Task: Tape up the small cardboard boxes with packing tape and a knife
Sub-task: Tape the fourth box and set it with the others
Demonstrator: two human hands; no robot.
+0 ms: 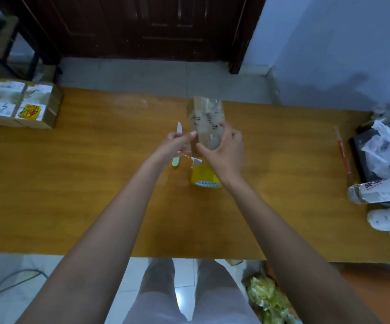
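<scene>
Right hand (224, 150): fingers spread wide & curled round the near end of the small cardboard box (206, 123), thumb on the near-left edge, other fingers over the right side. Grip looks meant to steady the box and prob. press down the clear tape that shines across its top. Box sits on the table (95, 183), mid-far area, long axis pointing away from the person, so the taped face is up and easy to smooth.

Left hand (174, 146): fingers narrow, pinched round the knife (178, 146) w/ thumb tip touching the box's left edge. White blade points up/away, pale green handle end pokes out below the hand. Blade held off the box, just beside it, likely so it's ready to cut tape w/o being put down. Can't tell if it's cutting anything right now.

Tape roll (205, 176): yellow, standing on the table just nearer than the box, partly behind the right wrist. A loose shiny end shows above the roll, toward the box; whether it is joined to the box I can't tell. Kept close, so next pull is short.

Further out: stack of labelled boxes (18, 104) at far left, prob. finished ones parked out of the way. Right edge has plastic bags (385, 146) & bottles (380, 190); red pen (343, 150) lies well apart from the work.
</scene>
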